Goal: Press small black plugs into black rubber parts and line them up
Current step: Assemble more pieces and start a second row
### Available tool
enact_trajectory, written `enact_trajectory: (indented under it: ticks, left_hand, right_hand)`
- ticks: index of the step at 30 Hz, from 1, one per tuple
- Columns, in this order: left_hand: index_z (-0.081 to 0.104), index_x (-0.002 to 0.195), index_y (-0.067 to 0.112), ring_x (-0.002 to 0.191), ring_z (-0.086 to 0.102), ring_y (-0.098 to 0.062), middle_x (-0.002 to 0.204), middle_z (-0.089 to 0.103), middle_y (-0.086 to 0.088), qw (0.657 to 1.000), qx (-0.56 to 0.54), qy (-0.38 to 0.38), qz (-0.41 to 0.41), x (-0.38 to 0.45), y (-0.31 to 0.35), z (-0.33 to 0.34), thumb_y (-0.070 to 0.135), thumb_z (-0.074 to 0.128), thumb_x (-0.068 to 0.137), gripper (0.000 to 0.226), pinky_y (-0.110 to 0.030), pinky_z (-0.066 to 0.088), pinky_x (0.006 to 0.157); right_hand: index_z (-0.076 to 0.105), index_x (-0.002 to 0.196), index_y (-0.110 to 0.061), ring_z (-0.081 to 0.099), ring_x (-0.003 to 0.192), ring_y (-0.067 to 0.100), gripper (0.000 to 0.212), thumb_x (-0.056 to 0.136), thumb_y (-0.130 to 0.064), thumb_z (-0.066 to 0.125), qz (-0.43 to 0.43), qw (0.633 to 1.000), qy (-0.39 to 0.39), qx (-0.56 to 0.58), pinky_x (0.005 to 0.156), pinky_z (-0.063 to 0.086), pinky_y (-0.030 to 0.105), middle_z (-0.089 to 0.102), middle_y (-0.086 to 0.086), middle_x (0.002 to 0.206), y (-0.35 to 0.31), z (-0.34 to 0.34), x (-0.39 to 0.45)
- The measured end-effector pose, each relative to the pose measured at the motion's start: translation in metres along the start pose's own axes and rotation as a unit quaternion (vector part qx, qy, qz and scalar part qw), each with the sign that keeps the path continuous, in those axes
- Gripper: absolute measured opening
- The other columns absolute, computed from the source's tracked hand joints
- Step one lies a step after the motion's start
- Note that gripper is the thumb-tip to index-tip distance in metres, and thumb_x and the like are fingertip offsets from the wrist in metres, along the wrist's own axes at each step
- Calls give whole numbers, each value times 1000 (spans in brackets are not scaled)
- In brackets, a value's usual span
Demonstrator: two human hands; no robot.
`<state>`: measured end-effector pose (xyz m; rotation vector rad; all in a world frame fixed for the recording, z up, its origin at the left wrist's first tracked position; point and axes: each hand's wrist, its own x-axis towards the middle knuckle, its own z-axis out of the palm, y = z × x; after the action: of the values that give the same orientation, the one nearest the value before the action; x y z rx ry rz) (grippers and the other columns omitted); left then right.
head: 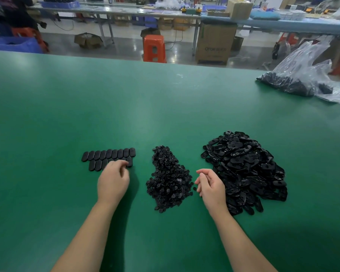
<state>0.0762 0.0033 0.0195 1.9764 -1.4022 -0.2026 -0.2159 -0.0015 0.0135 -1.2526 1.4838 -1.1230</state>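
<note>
Over the near end of the lined-up rubber parts point(108, 157), the left hand point(114, 180) is resting with its fingers curled downward, the fingertips touching the second row of parts; whether it is pinching one of them or only pressing on it cannot be told, since the fingers are hiding the contact. Two rows are lying flat on the green table point(165, 107): a full back row of oval pieces set side by side, and a shorter front row that the hand is partly covering. Across from it, the right hand point(209, 183) is hovering between the two heaps with its palm turned inward and its fingers loosely curled, holding nothing that can be seen. Just beside its fingertips, the pile of small black plugs point(168, 181) is spreading out in the middle of the table, one stray plug lying at its right edge. Behind and to the right of that hand, the larger heap of loose rubber parts point(245, 169) is sitting in a jumble. Farther off at the table's far right corner, a clear plastic bag point(302, 75) is lying open with more black pieces inside. Beyond the table, an orange stool point(154, 48) and a cardboard box point(215, 43) are standing on the floor.
</note>
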Motion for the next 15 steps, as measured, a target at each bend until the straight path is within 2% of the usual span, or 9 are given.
enact_trajectory:
  ticks: [3, 5, 7, 11, 15]
  left_hand:
    - [71, 114, 19, 71, 55, -4, 101, 64, 9, 997, -12, -65, 42, -10, 28, 25, 15, 57, 97, 22, -23, 45, 65]
    - [72, 110, 23, 76, 57, -7, 100, 63, 10, 995, -11, -92, 44, -16, 38, 39, 20, 56, 98, 20, -29, 50, 71]
    - [73, 107, 25, 79, 59, -11, 97, 62, 12, 995, -7, -92, 35, -19, 41, 45, 23, 55, 98, 20, -33, 51, 76]
    - [74, 103, 24, 73, 55, -4, 88, 59, 15, 996, -39, -77, 23, -20, 35, 46, 21, 58, 98, 17, -25, 40, 64]
    - [75, 101, 22, 80, 56, -6, 88, 60, 13, 996, -50, -74, 24, -19, 35, 47, 24, 63, 97, 13, -26, 42, 70]
  right_hand:
    - [66, 97, -25, 54, 57, 12, 19, 103, -15, 51, 0, 1000, 0, -8, 56, 46, 38, 68, -3, 73, 1, 1, 0]
    - [66, 97, -25, 55, 57, 10, 19, 103, -14, 51, 3, 1000, 0, -14, 56, 47, 37, 68, -3, 73, 1, 1, 1]
    - [66, 98, -25, 55, 57, 9, 19, 103, -13, 52, 4, 1000, -2, -20, 55, 47, 34, 68, -4, 73, 2, 1, 1]
    - [65, 97, -29, 49, 52, 7, 20, 103, -15, 52, -4, 999, -6, -50, 50, 42, 27, 70, -4, 76, 3, 2, 1]
    - [64, 95, -31, 44, 49, 3, 21, 103, -16, 52, -3, 996, -18, -90, 47, 38, 21, 69, 3, 76, -1, 4, 2]
